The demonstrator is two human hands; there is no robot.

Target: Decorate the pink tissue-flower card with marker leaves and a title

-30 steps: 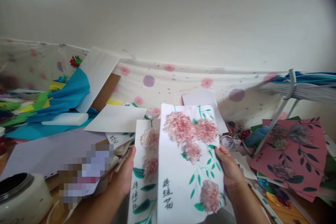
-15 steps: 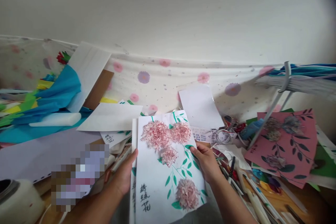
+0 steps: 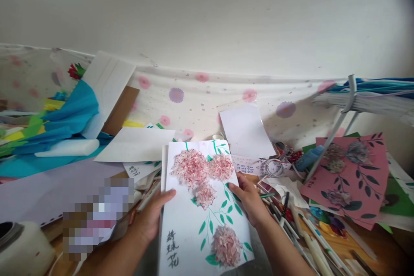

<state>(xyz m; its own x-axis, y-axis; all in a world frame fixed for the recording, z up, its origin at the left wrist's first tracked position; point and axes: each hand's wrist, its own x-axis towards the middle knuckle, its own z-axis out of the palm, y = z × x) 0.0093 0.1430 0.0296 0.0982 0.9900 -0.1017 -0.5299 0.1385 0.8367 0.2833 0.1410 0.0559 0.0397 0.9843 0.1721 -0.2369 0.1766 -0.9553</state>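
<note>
Between my two hands is a small stack of white paper sheets; the top one is a flower picture (image 3: 190, 233) with raised pink-and-white paper blossoms (image 3: 190, 166), green painted leaves and black handwritten characters at lower left. My left hand (image 3: 153, 213) grips the stack's left edge, thumb lying on the top sheet. On the right edge, my right hand (image 3: 249, 196) pinches the sheets with its thumb on top near a green leaf. The fingers of both hands are hidden beneath the paper. Edges of lower sheets peek out along the left side.
A pink sheet with paper flowers (image 3: 352, 181) leans at the right, by a metal stand (image 3: 333, 133). Brushes and sticks (image 3: 318, 241) lie below it. Blue crepe paper (image 3: 77, 108) and white sheets (image 3: 136, 143) lie left. A tape roll (image 3: 274, 167) sits behind my right hand.
The flower picture has shifted slightly left and down, covering more of the sheets under it. My left thumb now reaches further onto the top sheet.
</note>
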